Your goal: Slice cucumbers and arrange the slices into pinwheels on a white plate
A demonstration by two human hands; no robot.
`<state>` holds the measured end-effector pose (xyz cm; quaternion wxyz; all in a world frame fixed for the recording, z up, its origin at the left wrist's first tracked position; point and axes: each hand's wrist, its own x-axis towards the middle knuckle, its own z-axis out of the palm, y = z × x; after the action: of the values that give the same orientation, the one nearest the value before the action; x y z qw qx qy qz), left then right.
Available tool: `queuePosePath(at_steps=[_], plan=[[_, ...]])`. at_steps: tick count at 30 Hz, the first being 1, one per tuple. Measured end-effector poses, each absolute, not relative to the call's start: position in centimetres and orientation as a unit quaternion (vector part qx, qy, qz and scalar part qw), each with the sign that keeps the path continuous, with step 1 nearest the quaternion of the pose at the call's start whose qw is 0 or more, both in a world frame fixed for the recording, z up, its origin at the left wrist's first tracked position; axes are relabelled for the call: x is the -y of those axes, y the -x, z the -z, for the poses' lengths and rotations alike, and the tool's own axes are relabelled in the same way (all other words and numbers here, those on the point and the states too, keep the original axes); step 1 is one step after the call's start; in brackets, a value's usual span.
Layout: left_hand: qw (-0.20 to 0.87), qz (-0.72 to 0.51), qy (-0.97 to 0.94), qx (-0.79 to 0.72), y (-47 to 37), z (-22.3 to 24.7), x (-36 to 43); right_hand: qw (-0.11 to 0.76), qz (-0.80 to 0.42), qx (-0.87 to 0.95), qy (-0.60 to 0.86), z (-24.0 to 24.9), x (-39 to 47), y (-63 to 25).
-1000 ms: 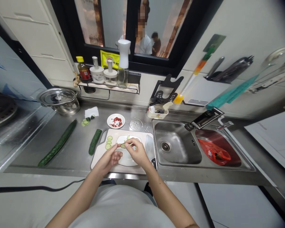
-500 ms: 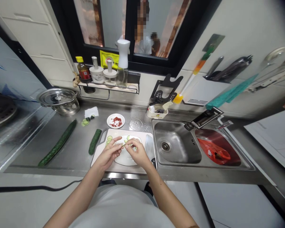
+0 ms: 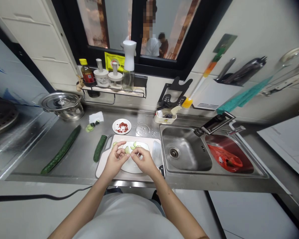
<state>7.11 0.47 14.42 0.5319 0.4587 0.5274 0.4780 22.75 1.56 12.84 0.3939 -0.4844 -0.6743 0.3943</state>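
Above a white plate (image 3: 131,168), my left hand (image 3: 115,159) pinches a thin cucumber slice (image 3: 126,150) between thumb and fingers. My right hand (image 3: 142,160) is closed, its fingertips at the slice's right side; whether it grips the slice too is hard to see. A few cucumber slices (image 3: 134,145) lie on the plate's far part. The plate rests on a pale cutting board (image 3: 105,166). More slices at the board's left are mostly covered by my left hand. At the board's right lies a knife (image 3: 157,154) with a black handle.
Left of the board lie a cucumber piece (image 3: 99,148) and a long cucumber (image 3: 62,151). A small dish of red bits (image 3: 121,126) stands behind the board. To the right is a double sink (image 3: 186,146) holding a red bag (image 3: 225,159). A lidded pot (image 3: 64,106) stands back left.
My left hand has turned and its fingers have curled in, so the cucumber slice now faces up more visibly. My right hand stays nearly in place.
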Motion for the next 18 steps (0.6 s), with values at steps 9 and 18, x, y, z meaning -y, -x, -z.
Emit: queuePosePath(at_steps=[9, 18], plan=[[0.415, -0.495, -0.529, -0.551, -7.56, -14.04, 0.32, 0.426, -0.472, 0.590, 0.498, -12.30, -1.57, -22.15], [0.374, -0.496, -0.532, -0.575, -7.90, -13.59, 0.62, 0.448, -0.514, 0.531, 0.503, -12.20, -1.43, -21.72]])
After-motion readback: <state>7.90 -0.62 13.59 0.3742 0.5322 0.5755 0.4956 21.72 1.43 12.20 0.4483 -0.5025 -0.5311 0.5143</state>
